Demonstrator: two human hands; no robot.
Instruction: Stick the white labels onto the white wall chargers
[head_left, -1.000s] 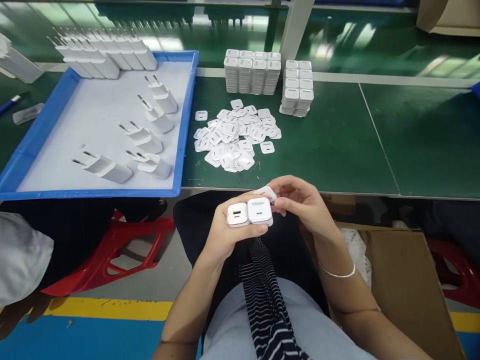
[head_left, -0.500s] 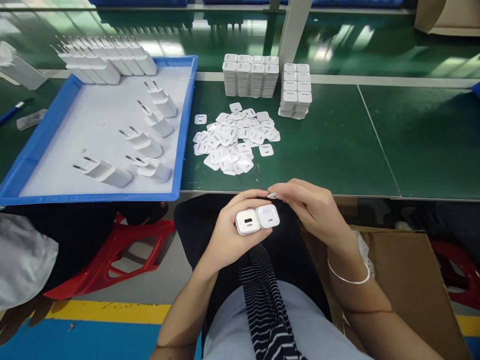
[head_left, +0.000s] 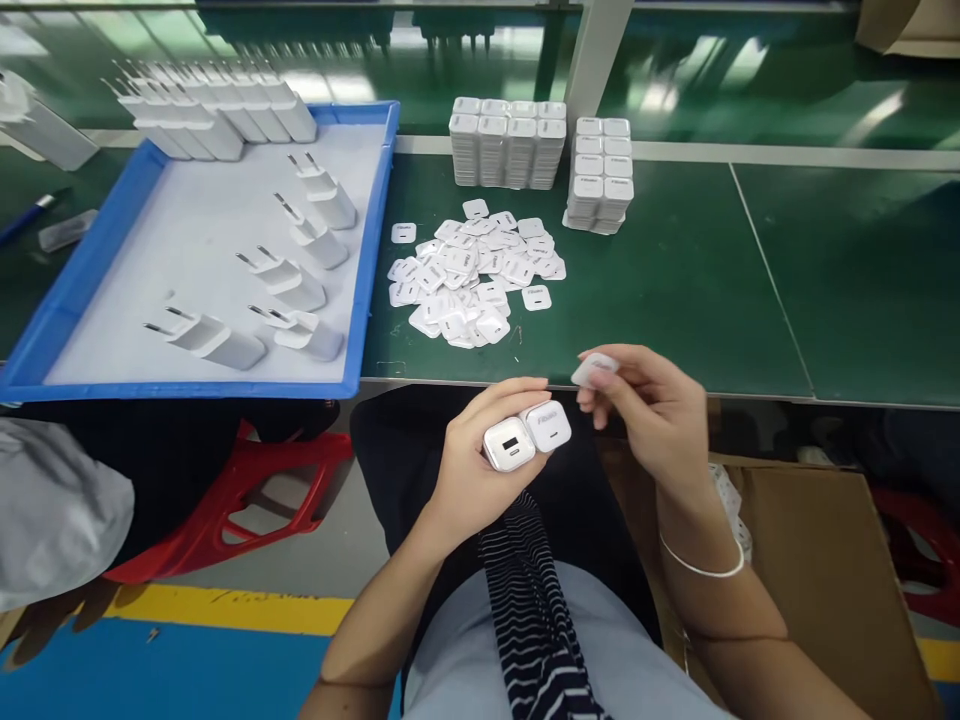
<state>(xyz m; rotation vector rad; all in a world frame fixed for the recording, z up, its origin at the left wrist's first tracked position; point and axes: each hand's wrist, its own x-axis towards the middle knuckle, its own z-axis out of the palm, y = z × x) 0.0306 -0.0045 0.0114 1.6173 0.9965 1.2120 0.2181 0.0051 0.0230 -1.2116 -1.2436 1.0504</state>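
Currently, left hand (head_left: 476, 460) curled round white rounded-square block with two ports (head_left: 508, 455) and adjoining white block with single slot (head_left: 550, 425), both right of shallow blue-rimmed tray (head_left: 187, 388). Right hand (head_left: 654, 410) pinches thin white square plate (head_left: 590, 368), farther right of tray. Loose heap of white printed plates (head_left: 465, 272) just right of tray.

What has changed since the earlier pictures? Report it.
The right hand has drawn its white plate rightward, clear of the left hand, which shifted slightly right with its two white blocks. Nothing was let go. The pile of plates and blue tray stayed put.
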